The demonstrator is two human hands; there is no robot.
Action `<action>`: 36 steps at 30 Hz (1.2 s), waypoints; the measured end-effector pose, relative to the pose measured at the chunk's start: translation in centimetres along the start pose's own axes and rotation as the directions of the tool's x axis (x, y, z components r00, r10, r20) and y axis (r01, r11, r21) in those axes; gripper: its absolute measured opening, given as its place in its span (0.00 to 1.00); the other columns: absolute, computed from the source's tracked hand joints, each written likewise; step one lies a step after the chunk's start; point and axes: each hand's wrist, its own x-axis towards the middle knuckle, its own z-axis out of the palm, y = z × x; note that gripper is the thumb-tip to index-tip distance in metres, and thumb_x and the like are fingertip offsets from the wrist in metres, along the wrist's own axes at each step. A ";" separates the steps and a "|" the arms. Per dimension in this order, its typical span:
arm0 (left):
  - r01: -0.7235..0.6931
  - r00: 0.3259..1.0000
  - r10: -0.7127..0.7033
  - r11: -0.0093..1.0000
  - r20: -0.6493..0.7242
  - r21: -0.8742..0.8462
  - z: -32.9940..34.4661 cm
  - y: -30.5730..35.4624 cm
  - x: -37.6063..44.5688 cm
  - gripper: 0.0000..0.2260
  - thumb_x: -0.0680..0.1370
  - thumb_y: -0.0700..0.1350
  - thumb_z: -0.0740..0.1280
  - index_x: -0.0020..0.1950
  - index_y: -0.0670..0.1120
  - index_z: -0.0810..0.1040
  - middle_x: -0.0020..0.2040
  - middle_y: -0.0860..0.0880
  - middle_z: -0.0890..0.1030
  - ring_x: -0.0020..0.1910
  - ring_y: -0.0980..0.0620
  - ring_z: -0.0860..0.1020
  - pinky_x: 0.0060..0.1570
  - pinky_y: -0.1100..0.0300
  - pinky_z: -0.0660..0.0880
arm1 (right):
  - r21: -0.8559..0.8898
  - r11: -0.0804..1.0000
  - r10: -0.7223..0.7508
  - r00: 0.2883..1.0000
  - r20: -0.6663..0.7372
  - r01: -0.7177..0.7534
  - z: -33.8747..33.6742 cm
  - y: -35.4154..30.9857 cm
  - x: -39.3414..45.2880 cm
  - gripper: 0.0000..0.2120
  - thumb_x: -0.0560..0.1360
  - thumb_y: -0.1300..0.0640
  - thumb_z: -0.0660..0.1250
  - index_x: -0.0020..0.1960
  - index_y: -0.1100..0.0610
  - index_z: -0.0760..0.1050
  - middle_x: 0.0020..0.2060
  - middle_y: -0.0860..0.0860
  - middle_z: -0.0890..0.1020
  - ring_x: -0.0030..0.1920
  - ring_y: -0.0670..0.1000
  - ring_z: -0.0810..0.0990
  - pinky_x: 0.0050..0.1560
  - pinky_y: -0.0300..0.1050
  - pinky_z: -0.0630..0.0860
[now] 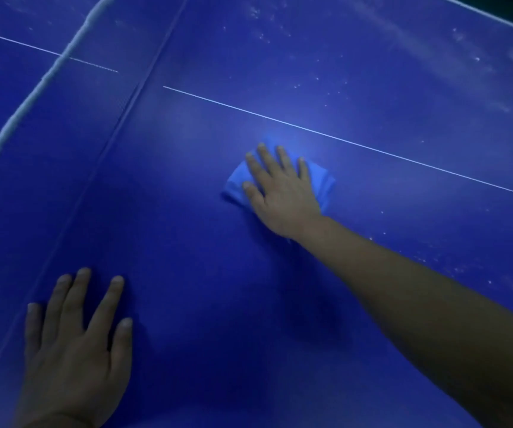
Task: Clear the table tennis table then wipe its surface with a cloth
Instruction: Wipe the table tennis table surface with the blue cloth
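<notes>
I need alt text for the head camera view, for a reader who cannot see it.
The right hand presses a folded blue cloth flat on a blue table tennis table, near its white centre line. The left hand rests open on the surface; pale dust specks remain farther away.

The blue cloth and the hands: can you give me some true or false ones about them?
1. The right hand presses flat on the blue cloth. True.
2. The left hand holds a paddle. False: it rests flat on the bare table, fingers spread.
3. White specks dot the table to the right of the cloth. True.
4. The cloth lies beyond the thin white line. False: it is on the near side of it.
5. The cloth is red. False: it is light blue.
</notes>
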 end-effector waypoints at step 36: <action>-0.072 0.992 0.070 0.997 -0.109 -0.015 0.1 0.0 -0.5 0.28 0.80 0.58 0.49 0.78 0.50 0.64 0.80 0.43 0.57 0.80 0.46 0.49 0.77 0.50 0.37 | -0.045 0.991 0.123 0.992 -0.013 -0.123 -2.5 14.7 -5.0 0.29 0.81 0.42 0.47 0.80 0.51 0.55 0.80 0.54 0.57 0.78 0.61 0.56 0.74 0.65 0.55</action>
